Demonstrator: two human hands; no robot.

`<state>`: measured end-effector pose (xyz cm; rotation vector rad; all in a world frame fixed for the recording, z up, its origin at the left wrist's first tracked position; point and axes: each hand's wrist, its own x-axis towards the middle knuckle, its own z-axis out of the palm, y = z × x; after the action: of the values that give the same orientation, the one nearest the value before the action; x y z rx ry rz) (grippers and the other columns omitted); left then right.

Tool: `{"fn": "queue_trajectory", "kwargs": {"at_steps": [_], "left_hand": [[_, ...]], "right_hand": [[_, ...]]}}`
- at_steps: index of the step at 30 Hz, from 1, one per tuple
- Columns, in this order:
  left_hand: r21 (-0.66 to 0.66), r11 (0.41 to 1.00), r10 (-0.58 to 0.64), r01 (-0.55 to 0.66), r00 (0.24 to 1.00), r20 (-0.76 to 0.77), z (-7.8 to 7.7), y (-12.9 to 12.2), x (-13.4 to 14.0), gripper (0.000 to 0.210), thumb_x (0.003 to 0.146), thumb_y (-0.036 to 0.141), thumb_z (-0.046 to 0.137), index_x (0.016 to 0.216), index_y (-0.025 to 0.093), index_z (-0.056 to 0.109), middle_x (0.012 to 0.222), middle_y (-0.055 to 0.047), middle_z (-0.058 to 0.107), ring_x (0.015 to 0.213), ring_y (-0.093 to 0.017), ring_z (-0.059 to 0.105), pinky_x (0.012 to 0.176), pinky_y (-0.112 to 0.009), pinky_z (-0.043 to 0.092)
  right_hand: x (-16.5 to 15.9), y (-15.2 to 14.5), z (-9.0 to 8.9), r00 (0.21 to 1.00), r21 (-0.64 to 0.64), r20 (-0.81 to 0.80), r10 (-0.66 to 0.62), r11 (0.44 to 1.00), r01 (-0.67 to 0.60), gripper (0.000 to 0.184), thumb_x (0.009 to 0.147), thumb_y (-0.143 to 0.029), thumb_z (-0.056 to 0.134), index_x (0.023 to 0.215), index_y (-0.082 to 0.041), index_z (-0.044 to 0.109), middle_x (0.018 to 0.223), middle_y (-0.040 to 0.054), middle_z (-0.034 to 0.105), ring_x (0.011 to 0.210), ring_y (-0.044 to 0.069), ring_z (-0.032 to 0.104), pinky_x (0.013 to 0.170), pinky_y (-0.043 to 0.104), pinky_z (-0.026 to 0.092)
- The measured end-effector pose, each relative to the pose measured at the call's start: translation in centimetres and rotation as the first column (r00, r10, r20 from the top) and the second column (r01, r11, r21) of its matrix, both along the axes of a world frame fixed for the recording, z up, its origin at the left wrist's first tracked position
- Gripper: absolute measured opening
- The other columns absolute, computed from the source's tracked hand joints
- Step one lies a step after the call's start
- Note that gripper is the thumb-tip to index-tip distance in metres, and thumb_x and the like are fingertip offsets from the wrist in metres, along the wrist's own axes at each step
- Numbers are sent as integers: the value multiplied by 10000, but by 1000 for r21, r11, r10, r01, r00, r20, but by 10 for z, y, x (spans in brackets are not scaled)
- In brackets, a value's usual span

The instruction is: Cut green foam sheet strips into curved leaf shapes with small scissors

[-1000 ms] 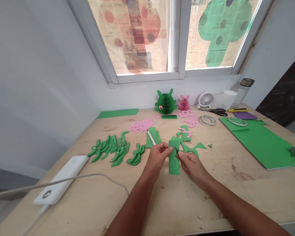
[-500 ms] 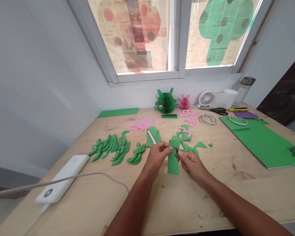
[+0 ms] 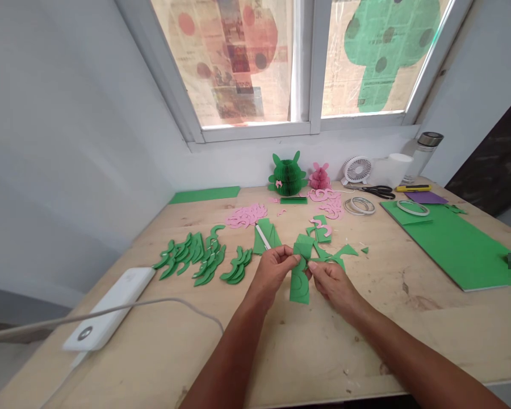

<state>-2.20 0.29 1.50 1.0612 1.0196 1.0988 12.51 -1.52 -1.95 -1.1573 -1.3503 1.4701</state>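
Note:
A strip of green paper (image 3: 300,288) with curved outlines drawn on it hangs between my hands above the table. My left hand (image 3: 273,269) is closed on its left edge, thumb on top. At the right edge, my right hand (image 3: 330,281) is closed in a pinch against the strip; its fingertips partly hide what lies between them. Beyond the hands lie green paper scraps (image 3: 347,251), a piece of green paper with a pink wavy cutout (image 3: 322,228), and a white pen (image 3: 263,236) on another green sheet. Curved green cutouts (image 3: 237,266) lie in overlapping rows to the left.
A white power bank (image 3: 111,309) with a cable is at left. Pink cutouts (image 3: 247,216), green (image 3: 288,177) and pink (image 3: 320,177) paper figures, tape rolls (image 3: 360,206), black scissors (image 3: 378,192) and a small fan (image 3: 357,170) sit farther back. A large green sheet (image 3: 451,244) lies at right.
The lower end of the green paper strip has shifted very slightly left and down. Both hands keep their hold in nearly the same place.

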Motion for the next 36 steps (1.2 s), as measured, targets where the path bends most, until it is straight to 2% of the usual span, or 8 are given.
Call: {"fn": "queue_trajectory", "kwargs": {"at_steps": [14,36], "left_hand": [[-6,1000,-8,8,1000,10,0,0,0,220,618,270,669,544,154,498,533,38,461,539,-91,411,564,-219,336],[10,1000,-3,3,1000,-13,-2,1,-2,200,630,300,661,567,153,543,550,26,492,551,-100,439,592,-235,368]], "right_hand": [[0,1,-2,1000,-5,16,-16,1000,16,468,786,-592,459,647,-154,546,389,-95,246,366,67,166,361,216,134],[0,2,-2,998,55,60,-19,998,16,448,805,-556,445,622,-162,554,394,-90,231,368,73,160,374,224,134]]}}
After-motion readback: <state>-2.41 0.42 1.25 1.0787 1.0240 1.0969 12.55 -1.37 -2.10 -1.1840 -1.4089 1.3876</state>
